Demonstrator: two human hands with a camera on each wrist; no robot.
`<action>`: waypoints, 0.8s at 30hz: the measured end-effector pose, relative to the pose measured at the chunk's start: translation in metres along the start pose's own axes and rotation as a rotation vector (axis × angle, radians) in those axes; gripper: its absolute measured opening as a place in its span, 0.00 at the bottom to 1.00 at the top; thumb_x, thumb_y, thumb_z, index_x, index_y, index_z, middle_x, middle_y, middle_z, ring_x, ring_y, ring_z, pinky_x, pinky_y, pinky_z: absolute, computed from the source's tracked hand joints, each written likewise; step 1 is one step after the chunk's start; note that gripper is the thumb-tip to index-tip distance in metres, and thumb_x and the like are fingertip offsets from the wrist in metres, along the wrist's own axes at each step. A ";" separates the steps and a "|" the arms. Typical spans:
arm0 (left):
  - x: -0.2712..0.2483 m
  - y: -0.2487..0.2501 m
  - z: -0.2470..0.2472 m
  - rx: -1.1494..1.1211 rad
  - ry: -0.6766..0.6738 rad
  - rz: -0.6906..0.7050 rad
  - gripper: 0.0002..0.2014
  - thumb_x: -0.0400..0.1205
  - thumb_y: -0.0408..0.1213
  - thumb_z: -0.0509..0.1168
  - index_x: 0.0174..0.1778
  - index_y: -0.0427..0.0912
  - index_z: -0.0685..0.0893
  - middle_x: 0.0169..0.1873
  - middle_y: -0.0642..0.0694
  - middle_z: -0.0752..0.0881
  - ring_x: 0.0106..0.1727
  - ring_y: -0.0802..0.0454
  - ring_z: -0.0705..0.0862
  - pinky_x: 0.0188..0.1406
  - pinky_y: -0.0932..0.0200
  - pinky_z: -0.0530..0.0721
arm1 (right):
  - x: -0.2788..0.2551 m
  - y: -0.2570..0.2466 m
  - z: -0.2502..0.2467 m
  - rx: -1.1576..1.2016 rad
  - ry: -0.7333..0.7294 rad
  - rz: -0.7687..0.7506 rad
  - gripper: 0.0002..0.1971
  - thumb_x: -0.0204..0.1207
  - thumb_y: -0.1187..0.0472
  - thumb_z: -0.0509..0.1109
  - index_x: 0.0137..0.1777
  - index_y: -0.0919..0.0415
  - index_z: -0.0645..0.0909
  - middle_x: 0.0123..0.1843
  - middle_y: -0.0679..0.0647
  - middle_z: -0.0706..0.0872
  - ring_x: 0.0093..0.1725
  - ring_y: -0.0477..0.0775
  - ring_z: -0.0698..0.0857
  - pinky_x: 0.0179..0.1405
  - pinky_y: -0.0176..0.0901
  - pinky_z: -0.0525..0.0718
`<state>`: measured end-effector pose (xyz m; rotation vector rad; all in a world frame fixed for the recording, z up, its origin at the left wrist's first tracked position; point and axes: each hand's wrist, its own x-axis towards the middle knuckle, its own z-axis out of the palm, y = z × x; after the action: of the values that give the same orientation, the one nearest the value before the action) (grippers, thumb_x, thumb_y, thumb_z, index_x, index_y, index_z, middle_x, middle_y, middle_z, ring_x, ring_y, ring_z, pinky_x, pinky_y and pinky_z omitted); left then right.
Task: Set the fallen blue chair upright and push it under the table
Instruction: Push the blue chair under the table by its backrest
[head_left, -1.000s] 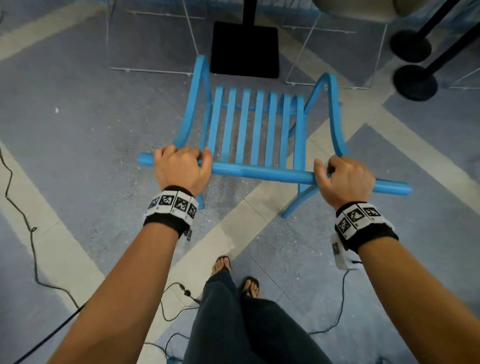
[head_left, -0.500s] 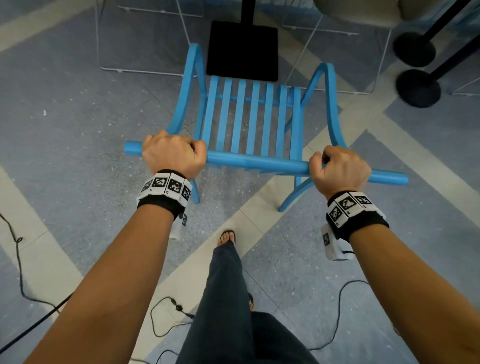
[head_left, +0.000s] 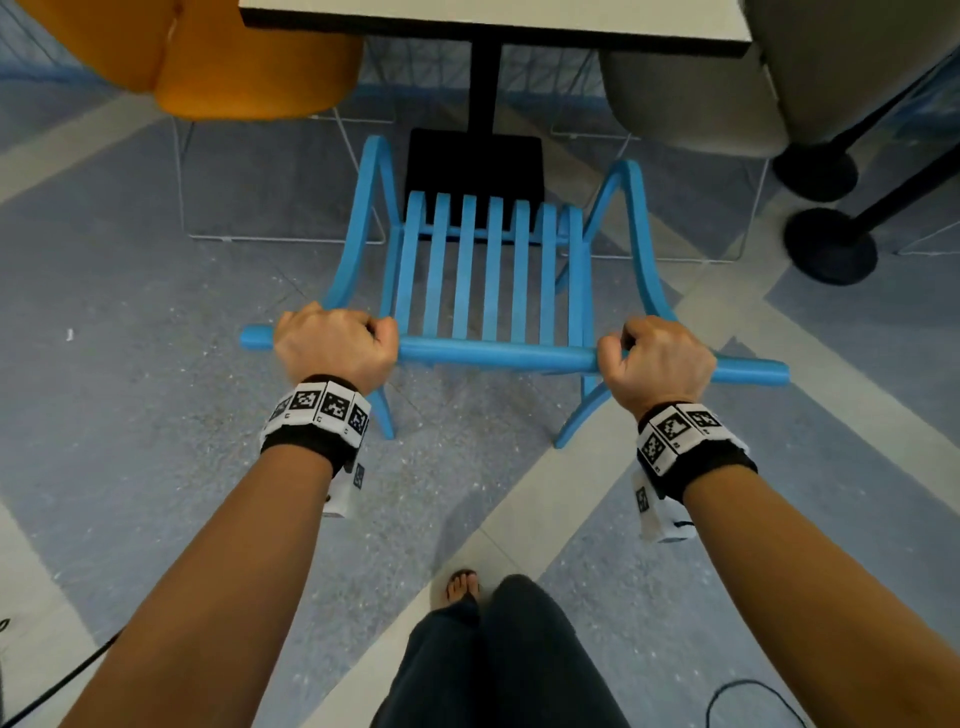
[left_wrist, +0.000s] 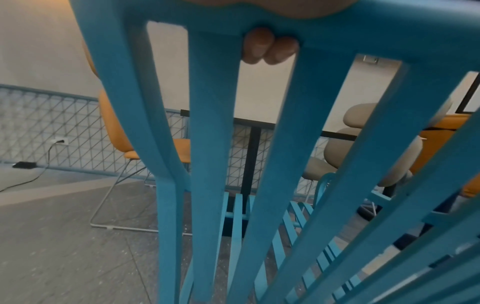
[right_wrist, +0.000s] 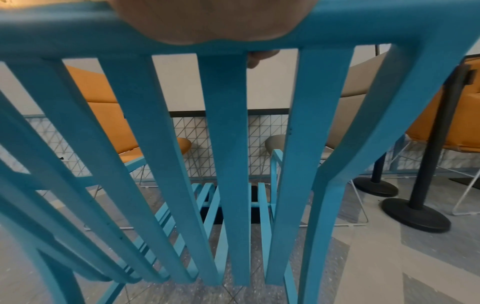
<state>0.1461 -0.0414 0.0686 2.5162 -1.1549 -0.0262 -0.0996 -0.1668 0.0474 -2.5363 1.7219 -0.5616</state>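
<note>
With the blue chair (head_left: 488, 270) already upright just near of the bench (head_left: 493, 23), my left hand (head_left: 335, 345) and right hand (head_left: 657, 358) gripped its top rail, so the next move, I judged, was a straight push toward the far side.

Both hands grip the top rail of the chair (head_left: 488, 270): left hand (head_left: 335, 345) near its left end, right hand (head_left: 657, 361) near its right end, slats between them. Ahead of the grip the seat runs toward the table (head_left: 493, 21) post and base plate. Left of the grip, beyond it, stands a second chair (head_left: 234, 57); right, a third chair (head_left: 691, 98) and two stanchion bases (head_left: 831, 244).
</note>
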 end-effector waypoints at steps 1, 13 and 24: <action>0.011 0.002 0.002 0.007 0.009 0.003 0.26 0.70 0.45 0.48 0.26 0.33 0.87 0.18 0.32 0.81 0.28 0.44 0.68 0.40 0.48 0.76 | 0.011 -0.001 0.004 0.002 0.006 -0.001 0.20 0.66 0.49 0.53 0.22 0.62 0.76 0.20 0.54 0.73 0.21 0.57 0.72 0.23 0.36 0.62; 0.133 0.030 0.029 0.063 0.026 -0.017 0.21 0.72 0.41 0.54 0.27 0.32 0.87 0.17 0.39 0.70 0.27 0.44 0.67 0.37 0.49 0.72 | 0.140 -0.007 0.043 0.022 0.024 -0.037 0.20 0.65 0.49 0.53 0.22 0.62 0.75 0.20 0.55 0.74 0.22 0.55 0.69 0.22 0.33 0.53; 0.134 0.036 0.035 0.053 -0.011 0.019 0.24 0.71 0.43 0.50 0.20 0.34 0.84 0.11 0.38 0.76 0.23 0.48 0.66 0.32 0.54 0.73 | 0.147 0.029 0.042 0.006 0.069 -0.086 0.15 0.69 0.53 0.59 0.25 0.62 0.75 0.24 0.60 0.80 0.30 0.60 0.76 0.26 0.44 0.66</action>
<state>0.2032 -0.1728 0.0663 2.5542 -1.1985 -0.0049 -0.0647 -0.3184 0.0431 -2.6281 1.6348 -0.6647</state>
